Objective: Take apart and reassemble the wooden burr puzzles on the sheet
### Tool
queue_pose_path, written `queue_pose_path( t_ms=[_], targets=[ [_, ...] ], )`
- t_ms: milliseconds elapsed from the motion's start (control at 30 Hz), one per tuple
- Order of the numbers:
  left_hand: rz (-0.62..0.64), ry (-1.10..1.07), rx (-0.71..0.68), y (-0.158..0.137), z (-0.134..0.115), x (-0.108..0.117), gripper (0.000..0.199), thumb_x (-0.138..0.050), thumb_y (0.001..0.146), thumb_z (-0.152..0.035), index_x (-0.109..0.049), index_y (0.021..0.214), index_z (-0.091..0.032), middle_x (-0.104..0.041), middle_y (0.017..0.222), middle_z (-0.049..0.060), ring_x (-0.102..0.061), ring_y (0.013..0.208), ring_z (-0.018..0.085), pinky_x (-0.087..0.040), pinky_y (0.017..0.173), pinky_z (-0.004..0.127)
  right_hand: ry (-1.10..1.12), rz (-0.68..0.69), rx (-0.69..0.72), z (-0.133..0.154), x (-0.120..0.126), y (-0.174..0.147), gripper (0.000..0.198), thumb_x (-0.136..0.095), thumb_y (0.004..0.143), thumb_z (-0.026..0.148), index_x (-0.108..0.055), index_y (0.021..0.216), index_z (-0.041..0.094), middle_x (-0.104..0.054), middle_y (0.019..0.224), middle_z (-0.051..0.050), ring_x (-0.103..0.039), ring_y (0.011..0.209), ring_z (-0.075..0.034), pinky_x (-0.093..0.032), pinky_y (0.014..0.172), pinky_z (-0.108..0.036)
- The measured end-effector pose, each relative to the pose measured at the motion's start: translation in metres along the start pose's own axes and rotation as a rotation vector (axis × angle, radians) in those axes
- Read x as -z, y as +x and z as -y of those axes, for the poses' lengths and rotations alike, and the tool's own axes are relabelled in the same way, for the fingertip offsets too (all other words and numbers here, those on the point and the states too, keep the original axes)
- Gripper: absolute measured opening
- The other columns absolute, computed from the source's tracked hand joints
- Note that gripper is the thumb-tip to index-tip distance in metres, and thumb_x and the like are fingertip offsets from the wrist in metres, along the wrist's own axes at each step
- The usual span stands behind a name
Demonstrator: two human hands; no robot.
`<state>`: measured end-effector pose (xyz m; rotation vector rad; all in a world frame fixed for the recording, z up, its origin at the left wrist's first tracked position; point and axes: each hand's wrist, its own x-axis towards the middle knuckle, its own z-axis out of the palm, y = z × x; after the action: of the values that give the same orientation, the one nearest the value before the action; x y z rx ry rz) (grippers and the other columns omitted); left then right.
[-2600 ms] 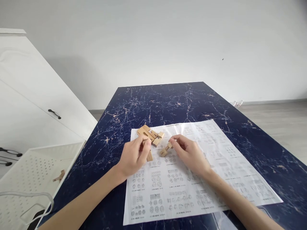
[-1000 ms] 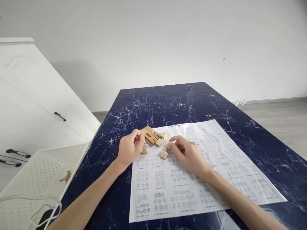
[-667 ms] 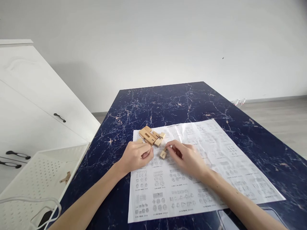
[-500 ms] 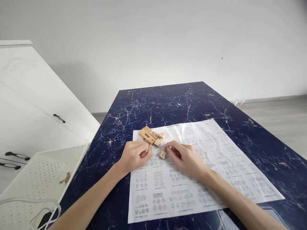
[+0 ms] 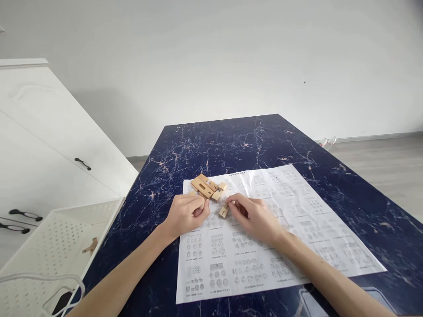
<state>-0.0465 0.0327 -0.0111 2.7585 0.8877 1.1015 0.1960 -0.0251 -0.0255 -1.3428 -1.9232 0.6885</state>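
Note:
Between the thumb and fingers of my right hand is a small notched wooden puzzle piece with a dark number on its end, held low over the printed sheet. My left hand is closed, its fingers curled and its thumb pressed in; whatever it may hold is hidden. Just beyond the left knuckles lies a cluster of wooden puzzle pieces. Among them are a slotted piece marked 2 and a notched piece at the right side. Part of the cluster is covered by my left hand.
Under both hands a creased paper sheet with rows of small diagrams covers part of the dark blue marbled table. A flat glassy-looking object lies beneath my right forearm. At left are a white cabinet and a perforated white surface with a cable.
The view has shifted slightly, and the sheet sits a little differently in it. Both hands keep nearly the same pose, with the numbered piece still at my right fingertips.

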Motion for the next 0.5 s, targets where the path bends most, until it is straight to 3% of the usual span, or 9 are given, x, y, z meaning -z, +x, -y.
queue_pose_path(
  t_ms=[300, 500],
  targets=[
    [-0.040, 0.025, 0.005, 0.0007, -0.0002, 0.0007, 0.046, -0.055, 0.100, -0.016, -0.027, 0.064, -0.022, -0.035, 0.052, -0.008, -0.030, 0.045, 0.009, -0.030, 0.050, 0.027, 0.022, -0.038, 0.014, 0.0034, 0.0022, -0.0006, 0.025, -0.044, 0.107, 0.035, -0.067, 0.106, 0.024, -0.061, 0.063, 0.003, -0.047, 0.050, -0.015, -0.032, 0.054, -0.031],
    [-0.086, 0.038, -0.002, -0.0013, 0.0024, -0.0016, 0.046, -0.056, 0.098, -0.013, -0.027, 0.064, -0.022, -0.034, 0.051, -0.008, -0.030, 0.045, 0.009, -0.029, 0.049, 0.027, 0.027, -0.040, 0.020, 0.0054, 0.0058, -0.0027, 0.009, -0.050, 0.096, 0.024, -0.057, 0.091, 0.026, -0.053, 0.061, 0.005, -0.043, 0.051, -0.015, -0.033, 0.056, -0.030]
  ],
)
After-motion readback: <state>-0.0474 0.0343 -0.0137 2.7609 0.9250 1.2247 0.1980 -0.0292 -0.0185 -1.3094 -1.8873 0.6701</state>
